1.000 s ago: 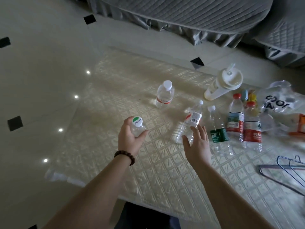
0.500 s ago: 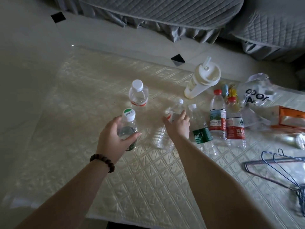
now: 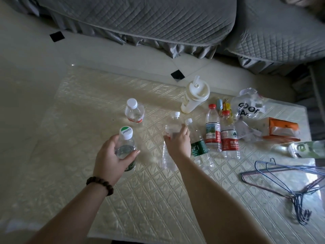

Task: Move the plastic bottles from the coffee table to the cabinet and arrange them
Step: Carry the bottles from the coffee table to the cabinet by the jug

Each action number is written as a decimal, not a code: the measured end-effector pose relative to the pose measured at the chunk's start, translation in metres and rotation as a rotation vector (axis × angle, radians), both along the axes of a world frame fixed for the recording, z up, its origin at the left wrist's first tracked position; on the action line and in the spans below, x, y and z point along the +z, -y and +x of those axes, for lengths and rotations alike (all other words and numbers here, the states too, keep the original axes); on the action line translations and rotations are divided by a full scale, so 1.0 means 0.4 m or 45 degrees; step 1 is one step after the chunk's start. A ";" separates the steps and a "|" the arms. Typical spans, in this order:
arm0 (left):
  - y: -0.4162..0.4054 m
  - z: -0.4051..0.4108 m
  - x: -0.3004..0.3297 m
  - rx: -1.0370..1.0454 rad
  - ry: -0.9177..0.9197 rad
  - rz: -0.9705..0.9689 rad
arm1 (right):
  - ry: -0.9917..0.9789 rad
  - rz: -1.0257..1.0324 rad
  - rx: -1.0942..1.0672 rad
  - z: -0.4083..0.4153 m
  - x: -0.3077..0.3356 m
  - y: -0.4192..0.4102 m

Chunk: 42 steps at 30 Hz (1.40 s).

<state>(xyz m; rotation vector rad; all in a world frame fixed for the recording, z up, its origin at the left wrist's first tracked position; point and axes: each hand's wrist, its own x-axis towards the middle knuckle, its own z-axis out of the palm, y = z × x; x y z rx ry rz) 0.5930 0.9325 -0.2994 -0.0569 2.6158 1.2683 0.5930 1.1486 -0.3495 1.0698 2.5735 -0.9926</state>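
My left hand (image 3: 110, 161) grips a small clear bottle with a green-and-white cap (image 3: 126, 140), held just above the coffee table (image 3: 158, 199). My right hand (image 3: 178, 144) is closed around the middle of a tall clear bottle with a white cap (image 3: 173, 124) that stands on the table. A short white-capped bottle with a red label (image 3: 134, 111) stands behind them. To the right stand a green-labelled bottle (image 3: 197, 145) and two red-capped bottles (image 3: 212, 129) (image 3: 229, 136).
A cream tumbler with a straw (image 3: 194, 96) stands at the back. A clear plastic bag (image 3: 249, 106), an orange packet (image 3: 281, 129) and a lying bottle (image 3: 306, 148) crowd the right side. Wire hangers (image 3: 288, 184) lie at the front right. A grey sofa (image 3: 158, 20) runs behind.
My right hand reached forward and closed around the tall white-capped bottle. My left hand kept hold of the green-capped bottle. The view shifted as my head moved.
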 end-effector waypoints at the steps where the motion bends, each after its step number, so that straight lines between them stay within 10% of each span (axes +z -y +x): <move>1: -0.009 0.004 0.024 -0.006 -0.006 0.001 | -0.046 0.003 0.001 0.015 0.038 -0.005; 18: -0.251 0.144 0.580 -0.231 -0.112 0.129 | -0.676 0.106 -0.272 0.379 0.743 -0.105; 42: -0.322 0.458 0.631 -1.180 -0.145 0.212 | -0.767 0.455 -1.260 0.929 0.772 0.123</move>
